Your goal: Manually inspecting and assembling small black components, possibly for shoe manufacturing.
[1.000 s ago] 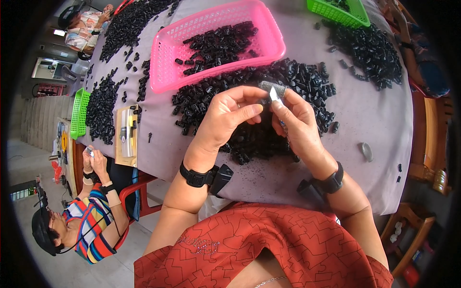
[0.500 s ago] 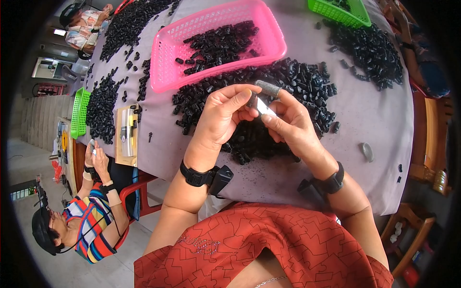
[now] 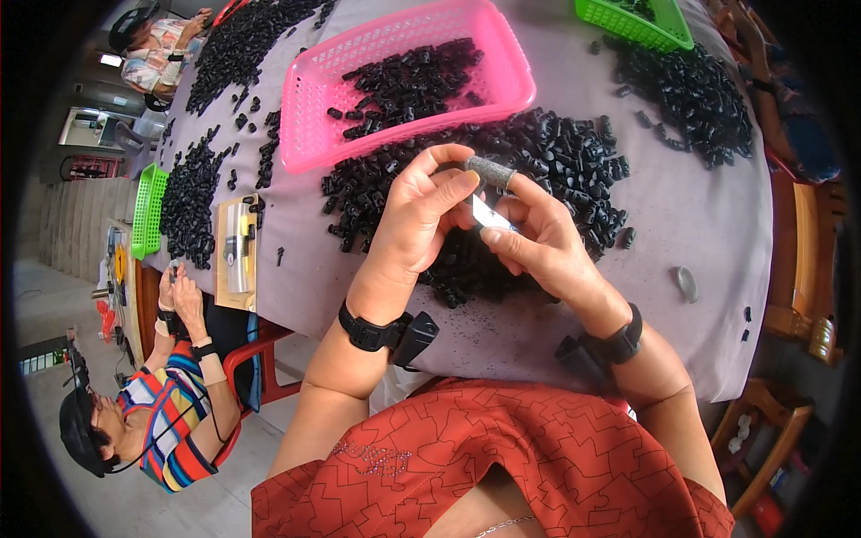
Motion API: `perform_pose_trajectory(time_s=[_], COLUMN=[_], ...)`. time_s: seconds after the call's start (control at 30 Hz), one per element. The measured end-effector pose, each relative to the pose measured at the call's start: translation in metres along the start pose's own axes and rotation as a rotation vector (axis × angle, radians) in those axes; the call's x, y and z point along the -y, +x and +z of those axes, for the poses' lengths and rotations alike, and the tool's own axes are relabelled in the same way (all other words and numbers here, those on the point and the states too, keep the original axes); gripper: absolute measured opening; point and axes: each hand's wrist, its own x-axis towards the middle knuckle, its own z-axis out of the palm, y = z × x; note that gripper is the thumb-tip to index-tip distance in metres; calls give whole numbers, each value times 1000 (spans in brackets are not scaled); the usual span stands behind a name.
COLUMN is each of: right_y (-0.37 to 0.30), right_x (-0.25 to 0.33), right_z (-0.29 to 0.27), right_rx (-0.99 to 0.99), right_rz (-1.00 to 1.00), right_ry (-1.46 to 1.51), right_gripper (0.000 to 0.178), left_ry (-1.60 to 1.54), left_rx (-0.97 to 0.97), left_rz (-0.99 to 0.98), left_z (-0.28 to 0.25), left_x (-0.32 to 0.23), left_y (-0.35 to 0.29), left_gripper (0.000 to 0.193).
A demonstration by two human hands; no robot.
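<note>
My left hand [image 3: 414, 208] is closed, its thumb and fingers pinching a small black part that is mostly hidden by the fingertips. Against that part rests a short, bright flat blade [image 3: 488, 213], pinched between the thumb and fingers of my right hand [image 3: 549, 240]. A grey, speckled finger sleeve [image 3: 491, 171] covers my right index finger, whose tip reaches the left fingertips. Both hands are held above a large heap of small black cylindrical parts [image 3: 547, 152]. Behind the heap, a pink plastic basket [image 3: 300, 117] contains more of these parts.
More black parts lie in heaps at the left [image 3: 190, 202] and right [image 3: 695, 103]. Green baskets stand at far right [image 3: 641, 34] and left [image 3: 150, 211]. A wooden tray [image 3: 224, 269] and a loose grey sleeve [image 3: 686, 284] lie on the cloth. Co-workers sit around the table.
My right index finger with its grey sleeve has shifted left and down, over the left fingertips. The blade has moved slightly left and lower. The heaps and basket are unchanged.
</note>
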Motion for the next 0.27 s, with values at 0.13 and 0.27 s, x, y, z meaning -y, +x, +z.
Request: perform_pose_trajectory(time_s=[0.13, 0.27], right_y=[0, 0], right_x=[1, 2], right_z=[-2, -5], right_rx=[39, 87], right_rz=[9, 48], right_ry=[34, 78], right_gripper=[56, 58], left_ry=[-12, -67], left_rx=[-1, 104], left_rz=[-16, -54], left_z=[1, -11], left_x=[1, 6], left_y=[0, 4], left_gripper=[36, 35])
